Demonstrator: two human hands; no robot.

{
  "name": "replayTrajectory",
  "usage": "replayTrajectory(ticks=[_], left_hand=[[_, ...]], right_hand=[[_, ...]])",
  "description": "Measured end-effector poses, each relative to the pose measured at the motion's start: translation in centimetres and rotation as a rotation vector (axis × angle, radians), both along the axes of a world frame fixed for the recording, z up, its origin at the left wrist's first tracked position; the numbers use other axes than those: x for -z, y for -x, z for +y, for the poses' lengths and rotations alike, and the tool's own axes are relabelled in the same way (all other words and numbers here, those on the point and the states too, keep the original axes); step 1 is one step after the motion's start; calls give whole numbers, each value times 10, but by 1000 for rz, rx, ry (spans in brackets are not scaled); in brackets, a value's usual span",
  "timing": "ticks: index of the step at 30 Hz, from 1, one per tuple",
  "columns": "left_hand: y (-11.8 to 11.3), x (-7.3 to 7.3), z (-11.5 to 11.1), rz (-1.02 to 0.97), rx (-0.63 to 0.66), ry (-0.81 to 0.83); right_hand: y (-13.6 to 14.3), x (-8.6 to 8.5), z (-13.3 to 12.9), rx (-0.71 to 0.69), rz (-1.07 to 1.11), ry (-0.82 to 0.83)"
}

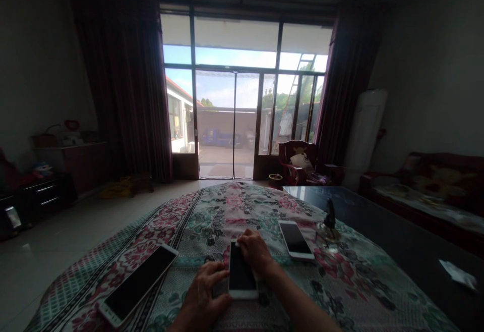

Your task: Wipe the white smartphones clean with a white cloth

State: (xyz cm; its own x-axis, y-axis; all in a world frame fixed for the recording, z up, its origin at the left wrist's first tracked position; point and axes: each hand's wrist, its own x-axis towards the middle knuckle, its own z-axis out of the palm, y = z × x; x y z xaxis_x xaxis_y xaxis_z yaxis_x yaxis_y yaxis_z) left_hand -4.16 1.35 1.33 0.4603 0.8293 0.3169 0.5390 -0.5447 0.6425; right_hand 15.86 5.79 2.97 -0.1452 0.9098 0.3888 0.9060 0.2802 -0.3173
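A white-framed smartphone (pixel 242 274) with a dark screen lies face up on the flowered tablecloth (pixel 212 226), between my hands. My left hand (pixel 204 291) rests at its left edge, fingers apart, the thumb near the lower left corner. My right hand (pixel 255 251) reaches over the phone's upper right part with fingers curled together. A small white bit shows at those fingertips; its kind is unclear. To the left, a larger white smartphone (pixel 139 286) lies slanted, screen up. Another white smartphone (pixel 296 240) lies to the right of my right hand, also screen up.
A dark figurine on a clear base (pixel 329 221) stands right of the phones. Beyond the cloth is a dark glossy table (pixel 381 236) with a small plastic packet (pixel 458 274). A wooden armchair (pixel 297 163) and glass doors (pixel 227 125) are at the back.
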Motion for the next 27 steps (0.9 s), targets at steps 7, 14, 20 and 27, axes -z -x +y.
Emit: replayTrajectory(ticks=[7, 14, 20, 27], left_hand=[[1, 9, 4, -20, 2, -18], [2, 20, 5, -56, -44, -66], [2, 16, 4, -36, -29, -44], [1, 5, 0, -46, -1, -6]], right_hand=[[2, 2, -16, -14, -31, 3], [8, 13, -76, -204, -15, 30], [7, 11, -79, -249, 47, 31], [11, 9, -21, -115, 16, 10]])
